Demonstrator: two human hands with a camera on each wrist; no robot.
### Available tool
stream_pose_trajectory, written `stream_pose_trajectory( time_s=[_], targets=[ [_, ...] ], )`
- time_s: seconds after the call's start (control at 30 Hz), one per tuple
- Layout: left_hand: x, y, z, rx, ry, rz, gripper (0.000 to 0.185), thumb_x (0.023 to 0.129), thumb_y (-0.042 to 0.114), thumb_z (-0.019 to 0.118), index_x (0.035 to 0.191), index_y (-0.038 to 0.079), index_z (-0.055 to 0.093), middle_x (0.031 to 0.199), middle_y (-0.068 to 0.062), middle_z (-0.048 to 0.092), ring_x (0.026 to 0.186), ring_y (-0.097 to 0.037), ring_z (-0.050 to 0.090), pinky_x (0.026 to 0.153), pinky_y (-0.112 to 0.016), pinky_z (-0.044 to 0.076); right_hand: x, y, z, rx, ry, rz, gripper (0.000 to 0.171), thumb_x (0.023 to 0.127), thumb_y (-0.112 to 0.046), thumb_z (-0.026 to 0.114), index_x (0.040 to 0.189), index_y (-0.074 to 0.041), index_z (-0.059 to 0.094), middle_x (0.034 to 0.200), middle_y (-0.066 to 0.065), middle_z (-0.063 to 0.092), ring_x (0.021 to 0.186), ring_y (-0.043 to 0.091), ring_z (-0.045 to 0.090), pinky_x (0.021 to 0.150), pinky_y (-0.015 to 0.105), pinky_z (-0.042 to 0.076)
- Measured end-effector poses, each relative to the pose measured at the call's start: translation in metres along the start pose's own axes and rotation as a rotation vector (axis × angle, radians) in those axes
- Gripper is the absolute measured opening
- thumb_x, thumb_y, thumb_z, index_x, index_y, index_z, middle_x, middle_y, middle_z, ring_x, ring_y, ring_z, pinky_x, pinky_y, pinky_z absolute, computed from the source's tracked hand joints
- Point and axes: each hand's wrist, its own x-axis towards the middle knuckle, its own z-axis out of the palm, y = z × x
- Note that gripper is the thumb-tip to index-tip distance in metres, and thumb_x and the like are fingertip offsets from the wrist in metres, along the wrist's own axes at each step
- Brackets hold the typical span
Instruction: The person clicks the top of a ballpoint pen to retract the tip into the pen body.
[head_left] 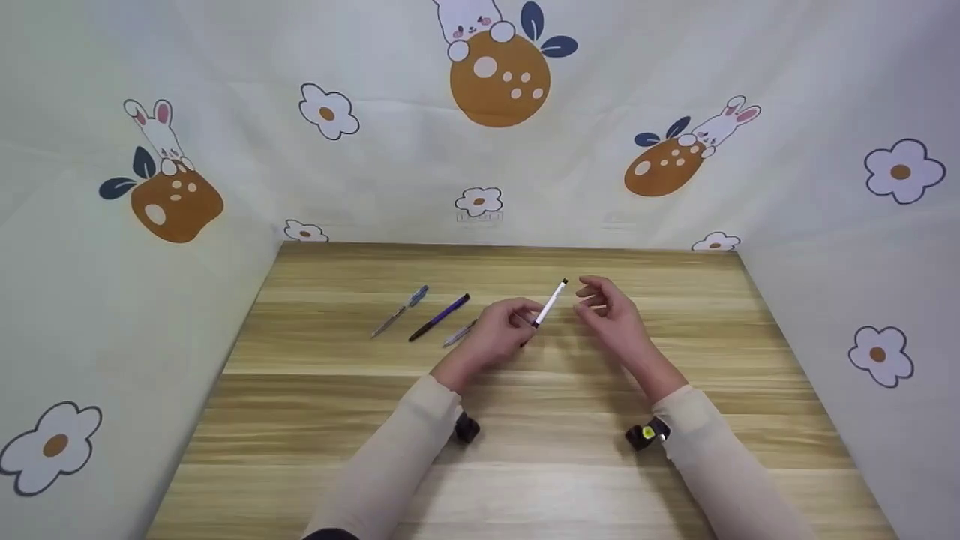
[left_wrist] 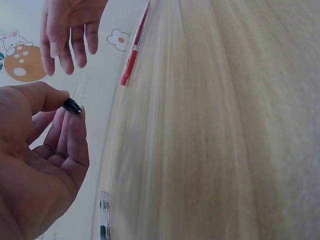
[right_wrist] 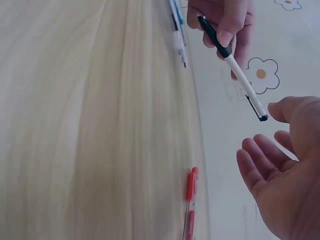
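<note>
A person's left hand (head_left: 496, 335) pinches the black grip end of a white pen (head_left: 550, 304) above a wooden desk (head_left: 525, 450), tip end low, clip end raised toward the right hand (head_left: 609, 309). That hand hovers just beside the pen, its fingers (right_wrist: 255, 167) loosely spread and holding nothing. Three more pens lie to the left: blue pen (head_left: 401, 310), purple pen (head_left: 439, 316), clear pen (head_left: 459, 333). A red pen (right_wrist: 190, 200) lies near the desk's edge. Held only at one end, the white pen could pivot and drop.

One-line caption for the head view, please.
Left hand pinches a white pen above the wooden table; the open right hand sits beside its tip, three pens lying left.
</note>
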Motion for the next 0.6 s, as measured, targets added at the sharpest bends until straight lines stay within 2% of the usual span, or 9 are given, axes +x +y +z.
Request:
stream_pose_trajectory(
  time_s=[0.13,0.27,0.4,0.5,0.6],
  targets=[
    [-0.001,0.002,0.001,-0.042,-0.004,0.017,0.042,0.096,-0.009,0.068,0.134,0.007,0.076,0.109,-0.003,0.073,0.097,-0.016,0.071,0.080,-0.027,0.059,0.006,-0.009,0.005,0.113,0.041,0.058,0.048,0.104,-0.001,0.072,0.150,0.002,0.058,0.134,0.031,0.065,0.110,0.023,0.068,0.087,0.023,0.059],
    [-0.002,0.004,0.001,-0.072,0.003,0.046,0.042,0.093,-0.011,0.067,0.132,0.004,0.076,0.108,-0.006,0.073,0.097,-0.017,0.071,0.082,-0.027,0.059,0.011,-0.018,0.009,0.213,0.053,0.124,0.047,0.106,-0.006,0.072,0.151,-0.002,0.059,0.135,0.026,0.065,0.110,0.033,0.069,0.078,0.023,0.061],
    [-0.003,0.003,0.000,-0.131,-0.001,0.064,0.041,0.093,-0.012,0.065,0.131,0.000,0.075,0.106,-0.006,0.073,0.096,-0.018,0.069,0.081,-0.024,0.057,0.014,-0.024,0.013,0.261,0.046,0.162,0.047,0.106,-0.010,0.074,0.151,-0.005,0.060,0.134,0.019,0.067,0.114,0.043,0.069,0.071,0.021,0.058],
    [-0.005,0.004,0.000,-0.180,-0.017,0.075,0.040,0.094,-0.011,0.066,0.132,-0.003,0.073,0.105,-0.006,0.072,0.095,-0.016,0.068,0.081,-0.024,0.057,0.016,-0.028,0.016,0.291,0.037,0.175,0.048,0.106,-0.010,0.074,0.151,-0.005,0.060,0.134,0.014,0.068,0.113,0.037,0.072,0.067,0.020,0.054],
    [-0.006,0.006,0.000,-0.221,-0.032,0.076,0.038,0.096,-0.009,0.067,0.134,-0.004,0.072,0.105,-0.005,0.071,0.094,-0.014,0.067,0.082,-0.025,0.059,0.018,-0.032,0.019,0.318,0.035,0.176,0.046,0.106,-0.008,0.074,0.150,-0.005,0.061,0.131,0.011,0.069,0.107,0.026,0.075,0.065,0.019,0.050]
  ],
)
